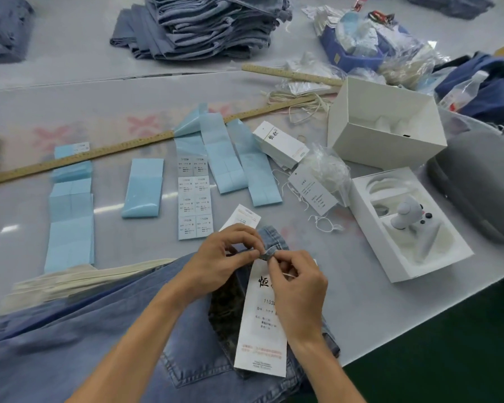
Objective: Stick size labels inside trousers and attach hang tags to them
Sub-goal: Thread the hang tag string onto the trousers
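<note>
Both hands, left hand (224, 253) and right hand (296, 282), are pinching the belt loop (269, 253) near the desk's front edge; the thin string (288, 274) risks slipping free, dropping the hang tag (259, 324).

On the surface (361, 309) the trousers (105, 330) lie nearest, a hang tag (259, 330) on them, label strips (195, 199) behind, a ruler (105, 154) behind those, open boxes (387, 126) to the right, and stacked trousers (210, 24) farthest back.

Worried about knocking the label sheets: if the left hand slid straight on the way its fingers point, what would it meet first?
The left hand points right, not toward the sheets. It would first meet the belt loop it pinches, then the right hand; depth is unclear.
</note>
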`<state>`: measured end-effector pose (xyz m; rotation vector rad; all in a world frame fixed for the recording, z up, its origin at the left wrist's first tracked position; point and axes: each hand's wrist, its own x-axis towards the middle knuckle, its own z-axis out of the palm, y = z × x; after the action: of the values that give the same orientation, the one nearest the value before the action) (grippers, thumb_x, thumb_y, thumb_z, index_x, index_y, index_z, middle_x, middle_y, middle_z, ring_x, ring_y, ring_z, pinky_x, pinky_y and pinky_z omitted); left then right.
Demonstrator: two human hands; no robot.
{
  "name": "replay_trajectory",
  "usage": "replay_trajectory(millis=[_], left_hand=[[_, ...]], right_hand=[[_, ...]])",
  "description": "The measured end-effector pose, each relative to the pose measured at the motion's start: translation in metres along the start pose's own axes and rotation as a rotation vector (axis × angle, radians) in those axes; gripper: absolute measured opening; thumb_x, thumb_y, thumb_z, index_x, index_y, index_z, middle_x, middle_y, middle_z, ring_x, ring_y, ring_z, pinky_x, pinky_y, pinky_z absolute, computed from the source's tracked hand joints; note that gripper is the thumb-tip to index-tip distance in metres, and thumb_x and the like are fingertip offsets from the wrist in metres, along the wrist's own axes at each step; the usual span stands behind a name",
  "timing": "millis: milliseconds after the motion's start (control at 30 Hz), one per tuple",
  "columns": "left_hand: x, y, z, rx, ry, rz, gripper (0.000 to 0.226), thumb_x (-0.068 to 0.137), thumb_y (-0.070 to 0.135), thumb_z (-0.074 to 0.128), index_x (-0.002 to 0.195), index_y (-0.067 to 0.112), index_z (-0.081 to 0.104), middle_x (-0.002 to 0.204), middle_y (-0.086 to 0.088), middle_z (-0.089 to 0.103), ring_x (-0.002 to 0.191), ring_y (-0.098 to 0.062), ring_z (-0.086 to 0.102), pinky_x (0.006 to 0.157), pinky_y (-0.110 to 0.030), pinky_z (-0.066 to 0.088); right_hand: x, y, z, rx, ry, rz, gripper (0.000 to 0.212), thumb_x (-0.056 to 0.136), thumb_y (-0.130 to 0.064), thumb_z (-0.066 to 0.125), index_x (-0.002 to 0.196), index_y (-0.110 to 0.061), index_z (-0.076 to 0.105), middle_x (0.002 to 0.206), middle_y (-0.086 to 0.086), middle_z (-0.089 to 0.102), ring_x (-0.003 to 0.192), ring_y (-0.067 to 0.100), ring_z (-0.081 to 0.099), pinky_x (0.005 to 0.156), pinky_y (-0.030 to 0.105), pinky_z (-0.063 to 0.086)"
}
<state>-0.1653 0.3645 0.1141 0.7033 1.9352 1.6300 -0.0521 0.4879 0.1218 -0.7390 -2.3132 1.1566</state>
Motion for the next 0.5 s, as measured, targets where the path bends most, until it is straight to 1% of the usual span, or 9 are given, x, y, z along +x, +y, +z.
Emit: replay_trajectory(millis=[67,133,233,267,300,400,500], left_hand=[[0.0,0.001,-0.004,-0.038,-0.028,-0.025,0.014,0.093,-0.001,0.068,0.09,0.009,0.078,0.105,0.0,0.071,0.1,-0.018,0.066,0.084,-0.041,0.053],[0.001,0.001,-0.004,-0.052,-0.028,-0.033,0.015,0.094,-0.005,0.065,0.092,0.004,0.078,0.101,-0.006,0.073,0.099,-0.023,0.068,0.088,-0.044,0.054],[0.005,0.001,-0.001,-0.018,0.028,-0.082,0.014,0.091,-0.002,0.071,0.098,0.006,0.079,0.095,-0.012,0.073,0.09,-0.035,0.066,0.086,-0.049,0.055],[0.006,0.0,-0.001,-0.001,0.026,-0.095,0.015,0.089,-0.001,0.074,0.1,0.007,0.08,0.095,-0.012,0.073,0.09,-0.036,0.065,0.085,-0.049,0.054],[0.008,-0.001,0.0,0.018,0.008,-0.097,0.015,0.088,0.0,0.075,0.1,0.008,0.08,0.096,-0.012,0.072,0.09,-0.035,0.066,0.084,-0.047,0.054],[0.012,-0.002,-0.003,0.064,-0.054,-0.095,0.014,0.088,0.004,0.077,0.097,0.012,0.082,0.095,-0.004,0.073,0.089,-0.021,0.068,0.081,-0.039,0.054],[0.013,-0.004,-0.002,0.103,-0.023,-0.079,0.008,0.088,0.006,0.078,0.09,0.014,0.08,0.089,0.0,0.073,0.085,-0.017,0.068,0.079,-0.042,0.055]], right_hand=[[0.0,0.0,0.003,0.02,-0.039,0.022,0.016,0.088,-0.009,0.077,0.088,-0.025,0.071,0.085,-0.015,0.064,0.082,-0.004,0.063,0.062,0.004,0.045],[0.001,0.002,0.004,0.054,-0.038,0.055,0.013,0.089,-0.009,0.077,0.088,-0.021,0.073,0.084,-0.014,0.064,0.08,-0.005,0.063,0.061,0.004,0.044],[0.003,0.003,0.003,0.106,-0.017,0.07,0.012,0.088,-0.01,0.077,0.088,-0.022,0.074,0.082,-0.014,0.064,0.077,-0.001,0.065,0.06,0.006,0.045],[0.003,0.003,0.003,0.115,-0.021,0.064,0.012,0.089,-0.011,0.077,0.088,-0.023,0.074,0.083,-0.013,0.065,0.077,-0.001,0.066,0.06,0.006,0.046],[0.002,0.002,0.004,0.121,-0.026,0.056,0.012,0.089,-0.012,0.077,0.089,-0.023,0.073,0.084,-0.013,0.065,0.077,0.0,0.066,0.06,0.006,0.046],[0.002,0.003,0.005,0.138,-0.031,0.069,0.012,0.089,-0.013,0.077,0.088,-0.025,0.073,0.084,-0.014,0.065,0.076,0.001,0.066,0.059,0.008,0.046],[0.004,0.006,0.004,0.161,-0.056,0.112,0.014,0.09,-0.014,0.076,0.087,-0.027,0.071,0.081,-0.014,0.063,0.074,0.005,0.066,0.059,0.012,0.047]])
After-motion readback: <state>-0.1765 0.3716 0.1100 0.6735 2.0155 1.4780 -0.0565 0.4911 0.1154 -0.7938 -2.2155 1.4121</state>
